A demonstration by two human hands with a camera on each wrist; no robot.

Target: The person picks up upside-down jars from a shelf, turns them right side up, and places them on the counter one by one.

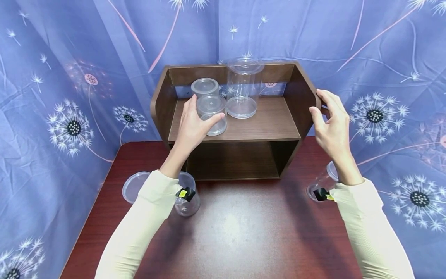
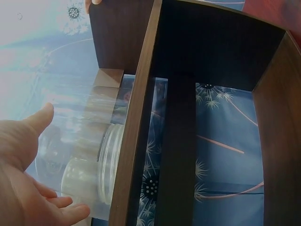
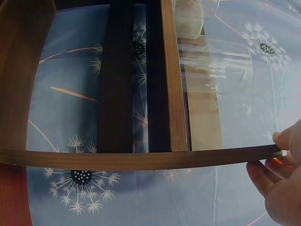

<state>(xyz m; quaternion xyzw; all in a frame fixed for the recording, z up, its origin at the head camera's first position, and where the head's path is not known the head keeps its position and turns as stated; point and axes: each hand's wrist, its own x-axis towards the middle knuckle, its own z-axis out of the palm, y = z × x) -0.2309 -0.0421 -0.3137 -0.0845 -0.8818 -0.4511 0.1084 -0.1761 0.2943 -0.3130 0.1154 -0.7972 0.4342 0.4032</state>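
Overhead: left hand (image 1: 193,126) spreads around front jar (image 1: 211,105) on upper shelf (image 1: 275,118); right hand (image 1: 332,126) pinches side panel (image 1: 302,97). Left wrist: fingers wide, grip unclear; jar best handled upright, clear of tall jar (image 1: 245,83). Right wrist: pinch likely steadies side panel.

Beside the left hand (image 1: 195,126), three clear jars (image 1: 213,106); below the hands, two more; between the hands, one wooden shelf (image 1: 268,130).
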